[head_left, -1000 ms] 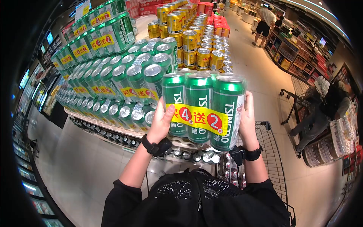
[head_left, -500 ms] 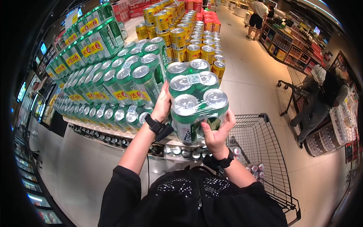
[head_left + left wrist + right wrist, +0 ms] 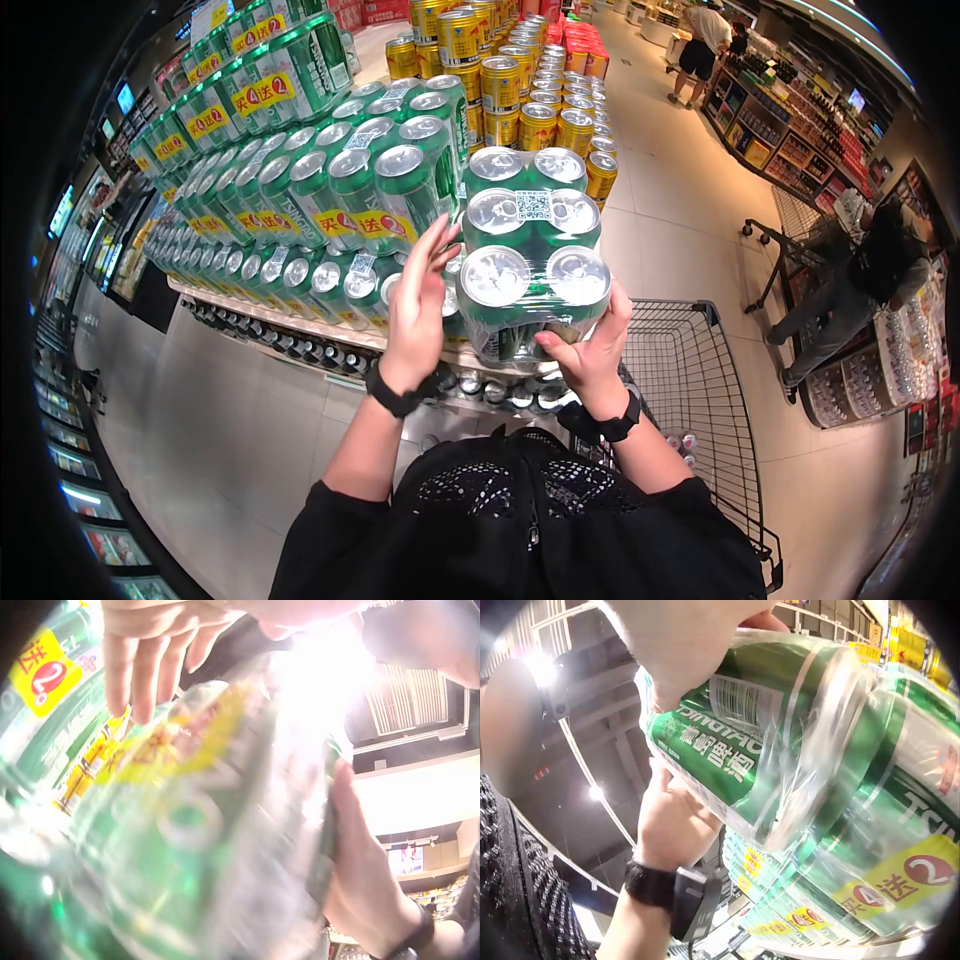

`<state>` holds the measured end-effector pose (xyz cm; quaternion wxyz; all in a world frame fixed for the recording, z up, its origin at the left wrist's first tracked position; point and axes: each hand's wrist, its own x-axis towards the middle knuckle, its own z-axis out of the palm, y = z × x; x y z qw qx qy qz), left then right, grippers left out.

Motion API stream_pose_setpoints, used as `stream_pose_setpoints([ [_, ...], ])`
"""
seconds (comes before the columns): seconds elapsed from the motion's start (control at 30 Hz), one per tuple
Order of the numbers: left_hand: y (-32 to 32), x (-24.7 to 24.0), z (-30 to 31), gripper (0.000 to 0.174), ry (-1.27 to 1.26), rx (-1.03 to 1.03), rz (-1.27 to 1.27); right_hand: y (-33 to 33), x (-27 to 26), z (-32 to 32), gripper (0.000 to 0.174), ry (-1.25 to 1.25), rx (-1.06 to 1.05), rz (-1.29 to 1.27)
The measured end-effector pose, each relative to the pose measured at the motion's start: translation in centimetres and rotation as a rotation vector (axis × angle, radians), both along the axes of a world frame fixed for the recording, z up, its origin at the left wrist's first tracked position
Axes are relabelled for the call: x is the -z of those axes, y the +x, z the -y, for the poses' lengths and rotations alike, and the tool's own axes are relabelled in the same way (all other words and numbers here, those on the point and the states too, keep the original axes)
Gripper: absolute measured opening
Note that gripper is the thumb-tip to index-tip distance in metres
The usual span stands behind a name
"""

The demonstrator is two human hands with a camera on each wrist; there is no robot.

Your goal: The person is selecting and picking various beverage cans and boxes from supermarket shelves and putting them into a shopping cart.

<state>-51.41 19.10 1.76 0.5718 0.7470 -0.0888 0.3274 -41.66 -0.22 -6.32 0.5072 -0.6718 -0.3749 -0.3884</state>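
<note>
A shrink-wrapped pack of green cans (image 3: 535, 215) stands with its can tops facing up, beside a stack of similar packs (image 3: 350, 180). The right hand (image 3: 592, 350) grips its near right corner, thumb on the near side; the right wrist view shows this hand (image 3: 682, 645) over the can with a barcode (image 3: 739, 701). Just left of the pack is the left hand (image 3: 415, 325), its fingers extended and pointing away from the body. Straight, slightly spread fingers of that hand (image 3: 161, 652) show in the left wrist view. Whether they touch the wrap cannot be told.
Yellow cans (image 3: 500, 85) stand stacked behind the pack. A wire shopping cart (image 3: 690, 375) is at the right, with some cans low inside. Farther right, a person in dark clothes (image 3: 850, 290) is beside another cart, and another person (image 3: 700, 50) stands up the aisle.
The pack has turned from its yellow-banded side facing the head camera to can tops up. The right hand has shifted to its near corner. The left hand's fingers have loosened from the pack's left side.
</note>
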Motion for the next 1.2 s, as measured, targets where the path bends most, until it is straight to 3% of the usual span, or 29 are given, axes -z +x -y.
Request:
stream_pose_setpoints([
  [0.03,-1.1,0.8,1.5,0.084,0.070,-0.026,0.146,0.0,-0.2,0.2,0.100,-0.017,0.006,0.015],
  [0.07,-1.5,2.3,2.8,0.103,0.118,-0.089,0.076,-0.2,-0.9,0.2,0.093,-0.013,-0.004,0.039],
  [0.1,-1.4,4.6,2.7,0.109,0.339,-0.175,0.043,0.1,-0.6,0.3,0.090,0.000,-0.053,0.024],
  [0.17,-0.8,6.6,4.0,0.115,0.316,-0.264,0.013,1.1,0.0,0.9,0.084,0.028,-0.153,-0.003],
  [0.27,-0.6,7.0,4.6,0.111,0.202,-0.290,-0.026,4.0,-1.2,2.8,0.071,0.094,-0.487,-0.083],
  [0.3,-0.7,6.7,4.8,0.108,0.188,-0.302,-0.057,5.1,-2.4,2.8,0.063,0.174,-0.503,-0.111],
  [0.33,-0.8,6.5,5.0,0.105,0.237,-0.352,-0.027,6.8,-3.0,2.6,0.063,0.115,-0.353,-0.340],
  [0.43,-0.6,6.2,5.7,0.097,0.300,-0.465,0.041,12.3,-4.3,0.1,0.068,-0.042,-0.458,-0.307],
  [0.5,-0.3,6.5,6.4,0.094,0.224,-0.494,0.055,14.8,-3.9,-1.1,0.070,-0.025,-0.878,-0.724],
  [0.53,-0.2,6.7,6.2,0.096,0.276,-0.529,0.077,14.7,-4.4,-1.5,0.070,-0.023,-1.123,-0.724],
  [0.67,-0.4,6.5,6.0,0.096,0.262,-0.495,0.083,15.5,-3.0,-3.8,0.072,-0.102,-0.958,-0.828],
  [0.77,-0.2,6.7,4.3,0.095,0.285,-0.424,0.123,16.1,-1.5,-4.8,0.075,0.057,-1.075,-0.827],
  [0.87,-0.3,5.0,1.4,0.097,0.254,-0.266,0.073,14.4,-2.5,-3.1,0.085,0.004,-0.887,-0.662],
  [0.9,-0.3,4.1,0.2,0.098,0.244,-0.204,0.046,12.5,-3.9,-2.5,0.086,0.087,-0.868,-0.631],
  [0.97,-0.4,1.6,-1.7,0.096,0.071,0.045,0.022,10.0,-5.4,-1.7,0.083,0.142,-0.812,-0.591],
  [1.1,1.3,1.7,-4.8,0.089,-0.180,0.303,0.075,5.5,-7.7,-1.2,0.074,0.243,-0.627,-0.548],
  [1.2,1.9,3.5,-6.1,0.081,-0.186,0.276,0.046,4.8,-6.5,-1.7,0.069,0.294,-0.540,-0.520],
])
